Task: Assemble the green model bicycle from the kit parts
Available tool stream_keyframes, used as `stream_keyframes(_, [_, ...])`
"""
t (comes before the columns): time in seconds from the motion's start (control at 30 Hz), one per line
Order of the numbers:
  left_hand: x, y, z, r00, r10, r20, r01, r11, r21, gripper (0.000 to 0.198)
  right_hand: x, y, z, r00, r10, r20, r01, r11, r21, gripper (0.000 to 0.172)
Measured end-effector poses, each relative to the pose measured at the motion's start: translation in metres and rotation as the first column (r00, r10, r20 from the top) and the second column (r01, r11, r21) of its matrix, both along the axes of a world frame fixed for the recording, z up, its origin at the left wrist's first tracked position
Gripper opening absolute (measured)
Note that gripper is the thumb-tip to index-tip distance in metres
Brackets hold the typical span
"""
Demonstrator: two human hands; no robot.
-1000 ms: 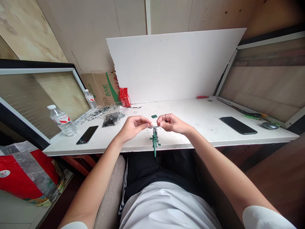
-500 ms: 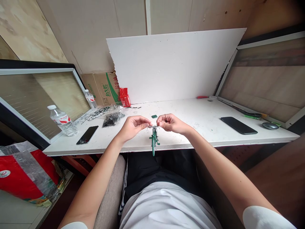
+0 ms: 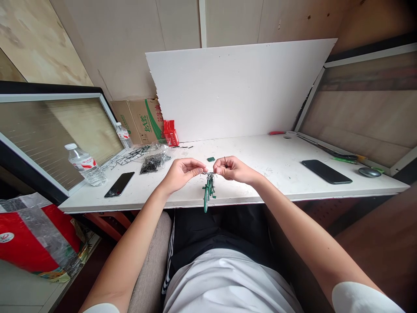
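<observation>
A small green model bicycle [image 3: 208, 189] hangs between my hands near the table's front edge, its silver handlebar at the top and a wheel pointing down toward me. My left hand [image 3: 186, 174] pinches the left end of the handlebar between thumb and fingertips. On the right end, my right hand [image 3: 233, 169] has its thumb and index finger closed, the other fingers curled. A small dark green piece [image 3: 211, 159] lies on the table just beyond the bicycle.
On the white table [image 3: 260, 191] are a black phone [image 3: 120, 184], a water bottle [image 3: 85, 165], a plastic bag of dark parts [image 3: 153, 163] and black part frames [image 3: 135, 153] at left. Another phone [image 3: 325, 171] and a mouse [image 3: 369, 172] lie right. A white board [image 3: 241, 91] stands behind.
The bicycle's lower wheel has swung slightly to the left, so the bicycle is now a little angled. My hands have barely moved.
</observation>
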State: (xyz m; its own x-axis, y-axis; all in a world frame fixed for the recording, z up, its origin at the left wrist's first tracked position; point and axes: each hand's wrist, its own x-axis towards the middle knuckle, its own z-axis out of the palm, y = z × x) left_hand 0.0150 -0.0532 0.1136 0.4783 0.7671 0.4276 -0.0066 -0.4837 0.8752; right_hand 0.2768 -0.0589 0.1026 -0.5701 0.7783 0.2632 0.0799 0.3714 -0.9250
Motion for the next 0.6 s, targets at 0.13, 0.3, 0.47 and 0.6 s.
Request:
stream_keyframes(0.13, [0.0002, 0.0006, -0.0007, 1.0, -0.002, 0.004, 0.002, 1.0, 0.001, 0.034, 0.0007, 0.0006, -0.001, 1.0, -0.008, 0.007, 0.008, 1.0, 0.005, 0.042])
stream_keyframes(0.3, [0.0003, 0.0011, -0.0009, 1.0, 0.005, 0.001, -0.005, 1.0, -0.001, 0.035, 0.0, 0.0, -0.0007, 1.0, -0.023, 0.01, 0.023, 0.999, 0.023, 0.043])
stream_keyframes(0.47, [-0.0013, 0.0018, -0.0013, 1.0, 0.006, -0.01, -0.005, 1.0, 0.012, 0.035, -0.002, -0.0006, -0.0009, 0.999, -0.048, -0.008, 0.048, 0.998, 0.029, 0.044])
stream_keyframes(0.6, [-0.0011, 0.0019, -0.0015, 1.0, 0.012, 0.002, -0.012, 1.0, 0.0, 0.034, -0.0016, 0.0008, -0.003, 0.997, -0.068, -0.026, 0.069, 0.997, 0.021, 0.044])
